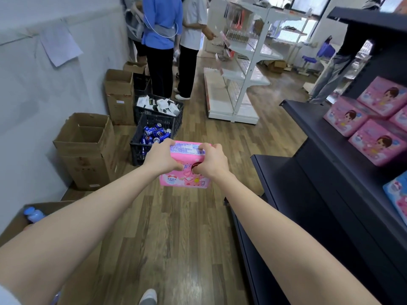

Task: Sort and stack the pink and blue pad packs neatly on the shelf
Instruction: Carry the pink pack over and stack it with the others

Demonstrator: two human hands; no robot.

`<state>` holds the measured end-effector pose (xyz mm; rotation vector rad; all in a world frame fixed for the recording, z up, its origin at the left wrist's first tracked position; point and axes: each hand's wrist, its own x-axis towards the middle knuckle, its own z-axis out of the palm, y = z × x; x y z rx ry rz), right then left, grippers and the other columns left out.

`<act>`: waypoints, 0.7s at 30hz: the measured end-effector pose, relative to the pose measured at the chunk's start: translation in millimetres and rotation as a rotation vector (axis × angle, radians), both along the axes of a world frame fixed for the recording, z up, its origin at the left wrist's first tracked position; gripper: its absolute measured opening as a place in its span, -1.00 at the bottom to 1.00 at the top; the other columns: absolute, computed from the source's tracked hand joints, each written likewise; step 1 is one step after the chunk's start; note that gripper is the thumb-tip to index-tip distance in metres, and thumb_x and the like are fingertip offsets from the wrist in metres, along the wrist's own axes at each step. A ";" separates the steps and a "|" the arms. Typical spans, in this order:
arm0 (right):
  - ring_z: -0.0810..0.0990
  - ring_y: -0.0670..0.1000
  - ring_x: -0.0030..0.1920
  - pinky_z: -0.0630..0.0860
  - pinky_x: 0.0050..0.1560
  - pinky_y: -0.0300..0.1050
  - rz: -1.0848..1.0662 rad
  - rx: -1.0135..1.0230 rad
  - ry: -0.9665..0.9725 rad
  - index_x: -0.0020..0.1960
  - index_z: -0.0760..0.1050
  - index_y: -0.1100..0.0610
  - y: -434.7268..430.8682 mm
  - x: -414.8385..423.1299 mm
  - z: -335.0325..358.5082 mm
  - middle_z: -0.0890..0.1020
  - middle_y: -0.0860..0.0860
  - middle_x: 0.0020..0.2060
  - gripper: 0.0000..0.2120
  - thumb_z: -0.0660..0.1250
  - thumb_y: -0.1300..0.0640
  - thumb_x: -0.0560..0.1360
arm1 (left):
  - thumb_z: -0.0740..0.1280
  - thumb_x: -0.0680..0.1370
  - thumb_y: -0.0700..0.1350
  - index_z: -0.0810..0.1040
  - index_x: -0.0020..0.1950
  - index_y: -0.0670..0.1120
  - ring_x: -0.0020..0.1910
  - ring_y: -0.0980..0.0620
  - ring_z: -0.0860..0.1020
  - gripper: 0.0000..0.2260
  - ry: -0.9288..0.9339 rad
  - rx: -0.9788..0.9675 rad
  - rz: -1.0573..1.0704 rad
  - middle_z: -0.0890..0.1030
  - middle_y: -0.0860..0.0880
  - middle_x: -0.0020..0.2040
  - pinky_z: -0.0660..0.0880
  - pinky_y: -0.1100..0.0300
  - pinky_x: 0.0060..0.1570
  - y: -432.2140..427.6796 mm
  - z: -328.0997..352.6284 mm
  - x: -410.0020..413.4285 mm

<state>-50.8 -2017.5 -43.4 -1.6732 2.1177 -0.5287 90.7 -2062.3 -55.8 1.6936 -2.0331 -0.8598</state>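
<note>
- Both arms stretch forward; left hand [161, 158] and right hand [212, 162] together grip a single pink pad pack [185, 180] by its upper edge, left of the dark shelf [319, 150].
- On the shelf: four pink packs [380, 142] in view, one blue pack [396, 194] on the tier below.

Left forearm [88, 208], right forearm [275, 216] bare; whitish sleeve edge [6, 297]; pale shoe toe [148, 297].

Wood floor [176, 227], pale wall [33, 95], cardboard boxes [88, 150]
</note>
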 end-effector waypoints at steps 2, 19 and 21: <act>0.48 0.18 0.13 0.48 0.06 -0.05 -0.009 -0.004 -0.001 0.38 0.31 0.08 -23.2 3.0 -0.1 0.30 0.11 0.23 -0.40 0.43 0.18 0.39 | 0.54 0.32 -0.11 0.26 0.43 -0.05 0.01 -0.07 0.43 -0.25 -0.003 -0.003 -0.009 0.37 -0.17 0.24 0.41 0.11 -0.01 -23.2 1.1 2.3; 0.49 0.17 0.15 0.47 0.15 -0.04 -0.241 -0.034 -0.027 0.36 0.33 0.08 -124.6 -37.3 4.2 0.30 0.10 0.23 -0.41 0.41 0.20 0.37 | 0.55 0.29 -0.11 0.32 0.41 -0.05 0.14 -0.13 0.47 -0.26 0.033 -0.034 -0.224 0.42 -0.16 0.25 0.43 0.10 0.08 -158.3 8.0 -49.3; 0.47 0.17 0.16 0.43 0.13 -0.09 -0.268 -0.032 -0.020 0.37 0.32 0.08 -128.0 -46.3 4.5 0.29 0.10 0.24 -0.40 0.41 0.19 0.38 | 0.55 0.30 -0.10 0.32 0.40 -0.05 0.15 -0.13 0.46 -0.27 0.033 -0.038 -0.247 0.43 -0.15 0.25 0.40 0.11 0.06 -164.2 8.1 -60.3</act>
